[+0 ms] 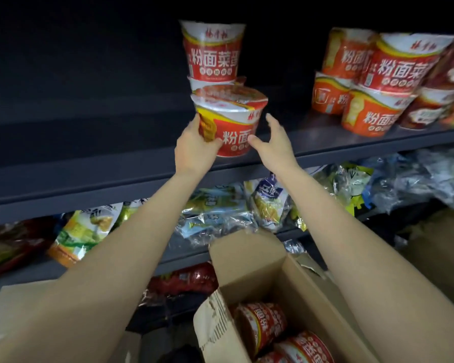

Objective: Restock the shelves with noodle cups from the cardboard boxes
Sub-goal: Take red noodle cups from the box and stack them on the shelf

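Hands at the shelf point(351, 142): left hand point(194, 150) gripping red-and-white noodle cup point(231, 121), right hand point(271, 145) spread, empty.

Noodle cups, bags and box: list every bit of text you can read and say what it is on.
"粉面菜", fourth character cut off: stacked cup on the shelf.
"粉面": cup gripped by the left hand; right hand open beside it.
"粉面菜": right cup group.
Small banner print on the cups: blurred.
Snack bags, cups in the cardboard box: unreadable.
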